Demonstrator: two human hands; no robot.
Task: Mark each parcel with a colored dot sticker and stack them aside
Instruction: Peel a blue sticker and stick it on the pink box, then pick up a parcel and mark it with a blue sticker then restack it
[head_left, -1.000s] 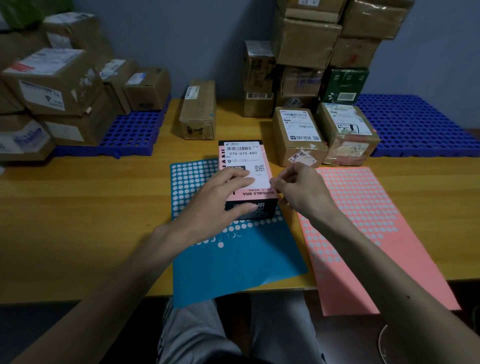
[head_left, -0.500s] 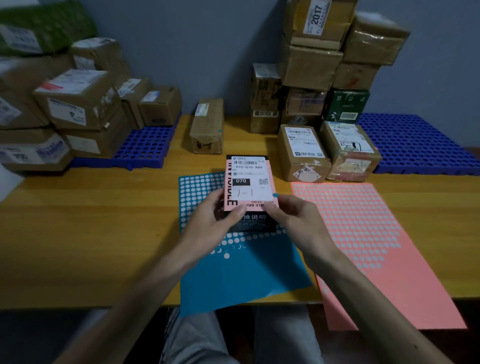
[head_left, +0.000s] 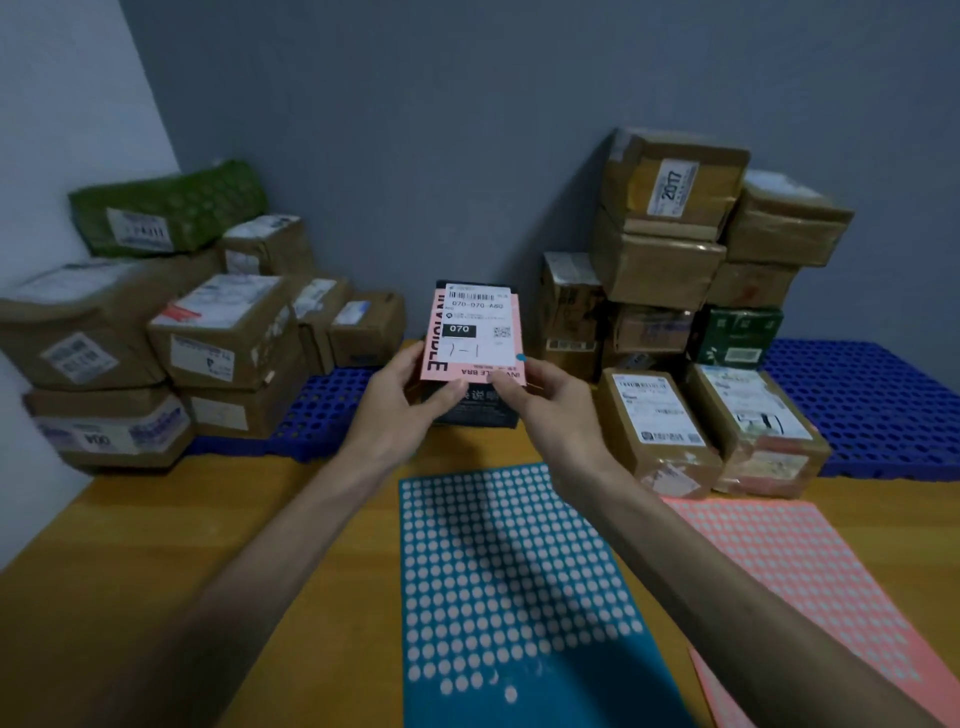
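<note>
- The left hand (head_left: 400, 395) gripped the lower left corner of the pink-and-black parcel (head_left: 470, 338), thumb on the front face and fingers curled behind.
- The right hand (head_left: 545, 402) held the lower right corner the same way, its thumb just below a blue dot sticker (head_left: 521, 358) stuck at the right edge of the white shipping label (head_left: 480, 345).
- The parcel was held upright in the air over the far side of the wooden table (head_left: 208, 545), label facing the camera.
- Judging by its size and the easy two-corner hold, the carton seemed light and stiff. Its smooth printed faces could slip, so a hold across the long side edges, clear of the dot, looked safest for setting it down.
- Between the forearms lay a blue sticker sheet (head_left: 509, 571), pale circles covering its upper part, with a pink sticker sheet (head_left: 810, 587) just beside it on the right.
- Brown parcels (head_left: 228, 332) sat stacked on a blue plastic pallet (head_left: 322, 410) at left; another pile (head_left: 665, 249) rose against the grey wall at right.
</note>
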